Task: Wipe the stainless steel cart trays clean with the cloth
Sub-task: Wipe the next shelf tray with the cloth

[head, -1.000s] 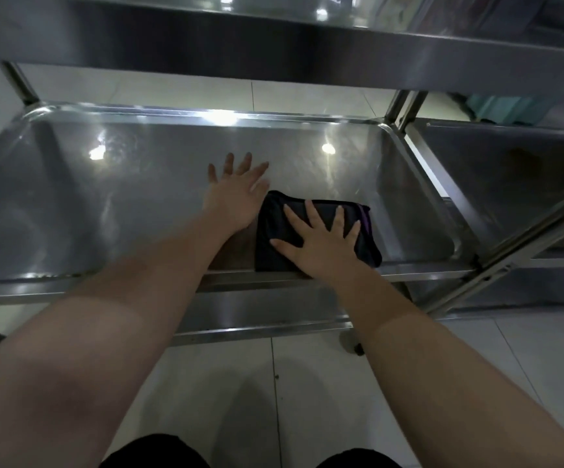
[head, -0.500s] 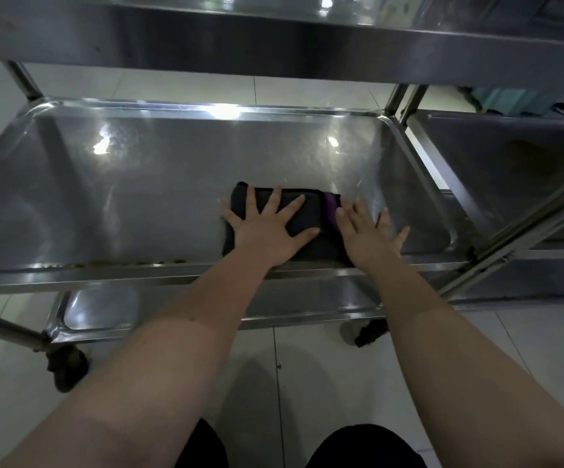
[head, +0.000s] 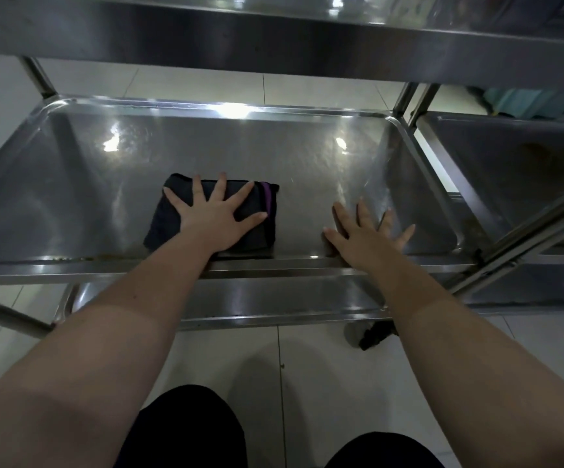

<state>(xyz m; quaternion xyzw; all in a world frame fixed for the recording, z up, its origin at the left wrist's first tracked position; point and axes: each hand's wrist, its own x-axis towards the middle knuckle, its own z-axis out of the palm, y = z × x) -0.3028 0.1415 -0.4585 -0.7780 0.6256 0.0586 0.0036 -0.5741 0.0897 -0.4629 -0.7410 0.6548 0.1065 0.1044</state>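
Observation:
A folded dark cloth (head: 167, 217) with a purple stripe lies on the middle stainless steel cart tray (head: 206, 153), near its front edge. My left hand (head: 216, 219) presses flat on the cloth with fingers spread. To the right of the cloth, my right hand (head: 363, 236) rests flat on the bare tray surface, fingers spread, apart from the cloth. Brown specks sit along the tray's front left rim.
The top tray (head: 274, 32) overhangs at the top of the view. A lower tray (head: 274, 298) shows beneath the front rim. A second cart's tray (head: 517, 170) stands at the right, with upright posts (head: 412, 99) between. A caster wheel (head: 368, 334) sits on the tiled floor.
The cloth passed from under my right hand to under my left hand and slid left along the front of the tray. My right hand moved right onto bare steel.

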